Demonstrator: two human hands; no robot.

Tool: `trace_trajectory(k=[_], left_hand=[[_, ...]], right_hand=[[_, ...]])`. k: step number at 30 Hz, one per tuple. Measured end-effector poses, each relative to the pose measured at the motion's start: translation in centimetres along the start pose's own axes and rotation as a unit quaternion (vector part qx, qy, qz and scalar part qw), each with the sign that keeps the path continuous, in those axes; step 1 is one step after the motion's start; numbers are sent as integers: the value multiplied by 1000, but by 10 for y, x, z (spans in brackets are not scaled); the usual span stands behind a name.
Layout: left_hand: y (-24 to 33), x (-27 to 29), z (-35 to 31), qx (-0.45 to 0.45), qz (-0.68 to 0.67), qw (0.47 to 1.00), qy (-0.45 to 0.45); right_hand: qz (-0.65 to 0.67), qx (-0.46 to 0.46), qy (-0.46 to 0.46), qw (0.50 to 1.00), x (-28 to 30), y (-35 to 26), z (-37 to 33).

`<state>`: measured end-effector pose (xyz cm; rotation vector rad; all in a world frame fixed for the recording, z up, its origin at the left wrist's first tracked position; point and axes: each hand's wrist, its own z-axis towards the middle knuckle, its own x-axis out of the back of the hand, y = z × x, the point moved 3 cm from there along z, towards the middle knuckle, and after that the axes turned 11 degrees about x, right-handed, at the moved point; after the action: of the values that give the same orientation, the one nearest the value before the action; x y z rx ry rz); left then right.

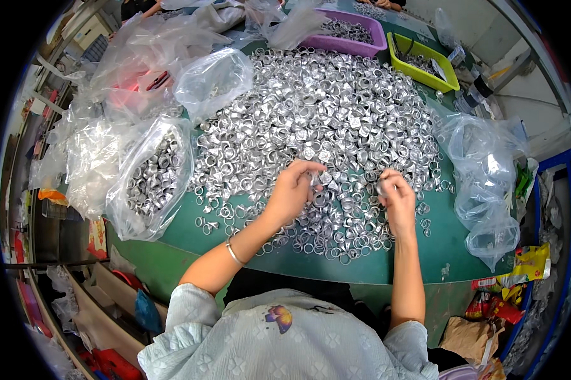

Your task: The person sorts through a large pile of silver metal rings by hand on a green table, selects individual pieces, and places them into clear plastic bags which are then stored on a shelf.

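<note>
A broad heap of silver metal rings point(323, 107) covers the middle of the green table point(425, 253). Over its near part, my left hand point(292, 193) is curled, with a silver ring point(325, 178) between thumb and forefinger. To the right of it, my right hand point(397, 199) is closed in a pinch on another silver ring point(381, 188), held just above the heap. Loose rings point(345, 244) lie scattered between and below my hands, toward the table's front edge.
At the left stands an open clear plastic bag of rings point(151, 177), with more plastic bags point(102, 139) behind. A purple basin point(377, 35) and a yellow-green basket point(447, 79) sit at the back. Crumpled clear bags point(488, 171) lie on the right. Other people's hands show at the far edge.
</note>
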<state>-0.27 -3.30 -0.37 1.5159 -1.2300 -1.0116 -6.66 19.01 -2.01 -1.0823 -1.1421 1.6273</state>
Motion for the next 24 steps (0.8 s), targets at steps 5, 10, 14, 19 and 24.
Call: trace_trajectory(k=[5,10,14,19,24], left_hand=[[-5,0,-2,94,-77,991,-52],[-1,-12,7,-210,417,882,70],[2,-22,17,-218,592,775,34],[0,-28,27,-251,639,727,-7],[3,-28,30,-253,654,712,-26]], right_hand=[[327,-169,22,929,-10,4,-16],[1,-160,-103,982,-31,-8,2],[-530,119,-203,814,-49,-2,4],[-550,88,-233,797,-48,-9,5],[-434,100,-157,882,-8,-20,-14]])
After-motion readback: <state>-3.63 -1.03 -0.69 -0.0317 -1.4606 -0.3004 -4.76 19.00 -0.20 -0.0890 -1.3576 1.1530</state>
